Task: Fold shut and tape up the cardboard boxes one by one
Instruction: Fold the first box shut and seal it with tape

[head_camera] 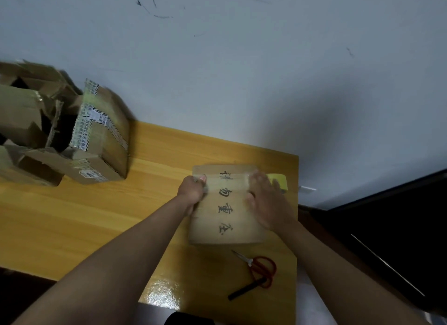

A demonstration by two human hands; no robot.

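Observation:
A flat cardboard box [226, 218] with black characters down its top lies near the right end of the wooden table [101, 218]. My left hand [193, 190] grips the box's far left edge, fingers curled, thumb on top. My right hand [267, 201] lies flat on the box's right side, fingers stretched toward the far edge. A yellow tape roll [278, 179] shows just behind my right hand, partly hidden by it. Clear tape seems to run across the box's far end, blurred.
Red-handled scissors [260, 268] and a black pen [245, 291] lie on the table in front of the box. A pile of open and taped cardboard boxes [72, 136] fills the left end. The table's right edge is close beside the box, with a dark floor beyond.

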